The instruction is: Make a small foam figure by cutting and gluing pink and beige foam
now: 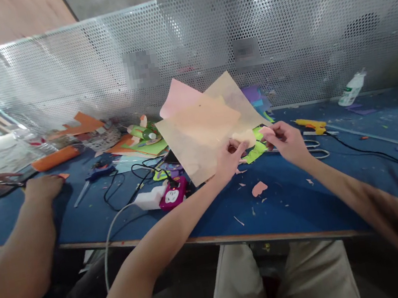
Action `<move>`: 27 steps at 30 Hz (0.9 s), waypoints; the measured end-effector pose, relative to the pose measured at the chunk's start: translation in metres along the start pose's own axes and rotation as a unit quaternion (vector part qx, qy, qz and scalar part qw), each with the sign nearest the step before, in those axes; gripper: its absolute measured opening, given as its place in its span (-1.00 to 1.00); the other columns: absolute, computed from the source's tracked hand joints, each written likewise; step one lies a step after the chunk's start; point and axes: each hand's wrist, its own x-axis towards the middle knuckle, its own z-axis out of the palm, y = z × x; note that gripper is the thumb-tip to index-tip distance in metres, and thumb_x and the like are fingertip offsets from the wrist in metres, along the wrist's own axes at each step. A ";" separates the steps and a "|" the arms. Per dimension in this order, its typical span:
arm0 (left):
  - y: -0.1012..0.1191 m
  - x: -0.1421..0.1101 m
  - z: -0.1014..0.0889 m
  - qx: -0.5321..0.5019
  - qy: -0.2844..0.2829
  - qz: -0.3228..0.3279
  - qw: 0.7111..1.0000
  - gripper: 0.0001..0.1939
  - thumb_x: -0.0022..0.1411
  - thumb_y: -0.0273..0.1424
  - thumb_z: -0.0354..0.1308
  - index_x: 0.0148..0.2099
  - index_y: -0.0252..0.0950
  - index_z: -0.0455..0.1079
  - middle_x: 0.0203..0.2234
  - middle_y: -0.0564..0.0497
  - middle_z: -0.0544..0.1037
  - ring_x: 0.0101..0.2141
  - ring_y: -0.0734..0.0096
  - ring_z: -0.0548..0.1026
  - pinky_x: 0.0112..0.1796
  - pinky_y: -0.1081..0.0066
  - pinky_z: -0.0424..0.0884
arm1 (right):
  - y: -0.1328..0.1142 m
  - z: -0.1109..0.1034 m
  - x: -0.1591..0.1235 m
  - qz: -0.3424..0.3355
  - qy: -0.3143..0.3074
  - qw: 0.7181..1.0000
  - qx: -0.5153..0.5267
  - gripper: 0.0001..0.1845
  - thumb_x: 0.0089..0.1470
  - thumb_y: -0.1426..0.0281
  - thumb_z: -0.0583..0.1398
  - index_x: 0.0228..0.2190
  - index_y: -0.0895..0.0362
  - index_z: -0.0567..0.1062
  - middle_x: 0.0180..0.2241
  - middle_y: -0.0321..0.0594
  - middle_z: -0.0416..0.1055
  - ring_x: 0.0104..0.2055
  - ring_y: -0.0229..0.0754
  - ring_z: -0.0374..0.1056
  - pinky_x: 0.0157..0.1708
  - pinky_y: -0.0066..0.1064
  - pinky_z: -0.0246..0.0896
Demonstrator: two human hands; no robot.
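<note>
My left hand (231,158) pinches a small cream paper cutout (244,138) between thumb and fingers. Opposite it, my right hand (289,141) has its fingertips closed on a small pink paper cutout (266,133). Behind my left hand stand a large cream paper sheet (188,143) and a pink paper sheet (180,99), overlapping; what props them up is hidden. Lime green paper scraps (256,151) lie below and between my hands. A loose pink paper piece (259,189) rests on the blue table (292,210) nearer to me. Scissors (314,149) lie partly hidden behind my right hand.
A yellow glue gun (312,126) with a black cord and a white bottle (352,88) are to the right. At left are a magenta power adapter (174,193), a blue glue gun (100,171) and a co-worker's hands (44,187) with scissors. A perforated metal screen (198,28) borders the back.
</note>
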 end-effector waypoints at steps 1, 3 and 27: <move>-0.001 0.001 -0.001 -0.010 0.007 0.004 1.000 -0.66 0.21 -0.15 0.35 -0.25 -0.28 0.34 -0.45 0.05 0.47 -0.42 0.47 0.47 -0.35 0.40 0.47 | 0.001 -0.003 0.001 0.011 -0.001 1.000 0.010 -0.71 0.15 0.13 0.27 -0.25 0.10 0.51 -0.44 -0.27 0.52 -0.53 -0.25 0.35 -0.46 -0.36 0.36; -0.002 0.003 -0.002 -0.050 -0.001 0.003 0.999 -0.60 0.18 -0.21 0.38 -0.11 -0.25 0.27 -0.32 0.04 0.50 -0.37 0.47 0.52 -0.30 0.39 0.50 | 0.003 -0.006 0.003 0.029 -0.009 1.000 0.005 -0.70 0.13 0.15 0.28 -0.23 0.12 0.56 -0.46 -0.28 0.51 -0.57 -0.28 0.29 -0.51 -0.39 0.29; 0.005 -0.004 0.003 -0.085 -0.069 -0.063 0.992 -0.64 0.23 -0.21 0.32 -0.07 -0.35 0.40 -0.29 -0.11 0.61 -0.38 0.33 0.65 -0.29 0.33 0.63 | 0.007 0.004 -0.005 0.055 -0.076 0.993 0.075 -0.67 0.13 0.10 0.29 -0.33 0.11 0.65 -0.63 -0.39 0.33 -0.59 -0.28 0.23 -0.47 -0.36 0.19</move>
